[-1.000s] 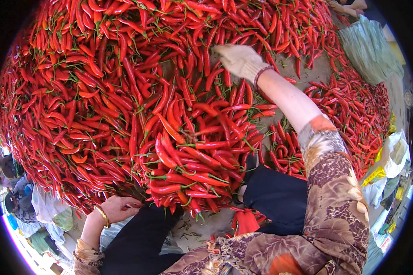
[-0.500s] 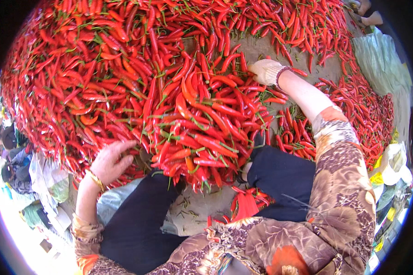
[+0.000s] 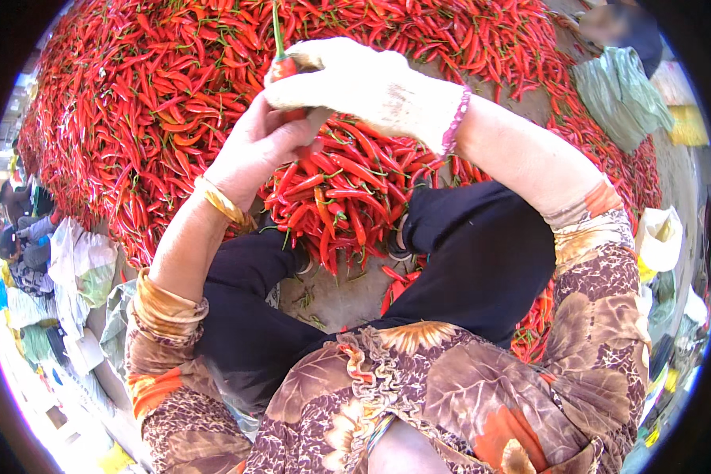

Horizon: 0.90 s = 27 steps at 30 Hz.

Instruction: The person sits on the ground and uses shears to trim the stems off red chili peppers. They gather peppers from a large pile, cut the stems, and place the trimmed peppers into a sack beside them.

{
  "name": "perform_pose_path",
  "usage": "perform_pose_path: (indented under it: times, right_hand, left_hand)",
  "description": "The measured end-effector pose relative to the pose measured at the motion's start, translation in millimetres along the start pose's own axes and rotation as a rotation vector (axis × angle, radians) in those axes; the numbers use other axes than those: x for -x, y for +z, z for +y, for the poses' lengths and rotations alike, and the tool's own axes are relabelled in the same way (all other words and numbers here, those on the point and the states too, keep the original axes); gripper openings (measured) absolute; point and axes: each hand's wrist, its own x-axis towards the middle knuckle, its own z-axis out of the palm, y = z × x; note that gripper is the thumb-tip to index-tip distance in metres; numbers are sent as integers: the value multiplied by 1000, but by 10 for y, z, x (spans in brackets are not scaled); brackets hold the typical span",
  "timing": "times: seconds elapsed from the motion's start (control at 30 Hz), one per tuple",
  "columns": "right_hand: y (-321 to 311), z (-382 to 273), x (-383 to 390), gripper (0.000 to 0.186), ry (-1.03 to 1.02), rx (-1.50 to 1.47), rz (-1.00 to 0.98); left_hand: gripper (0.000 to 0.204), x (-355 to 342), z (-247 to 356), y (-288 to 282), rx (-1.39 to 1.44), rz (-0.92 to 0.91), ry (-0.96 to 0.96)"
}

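Red pepper (image 3: 284, 69), stem on, is pinched in the gloved right hand (image 3: 363, 83); whether the left hand (image 3: 254, 148) grips too is unclear; a heap (image 3: 154, 130) remains.

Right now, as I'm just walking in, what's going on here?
A person is handling red peppers. The gloved right hand grips one red pepper, its green stem pointing up. The bare left hand is close below; whether it grips the pepper too is hard to tell. A mound of peppers lies between the feet, with a wide heap beyond.
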Motion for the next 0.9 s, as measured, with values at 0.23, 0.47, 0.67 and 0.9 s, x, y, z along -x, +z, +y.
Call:
perform_pose_path:
  times: [0.23,0.47,0.67,0.9]
  right_hand:
    - [-554,71,755,39,-197,275,234]
    - [-285,1390,2713,33,708,367,578]
    - [781,1630,3554,28,899,305,440]
    - [1575,1879,3280,32,949,535,164]
  left_hand:
    - [29,301,-12,80,-183,73,-41]
    - [19,235,-268,-185,-87,122,-138]
    - [23,127,-393,-336,-52,134,-223]
    - [22,121,-433,-273,-97,213,-276]
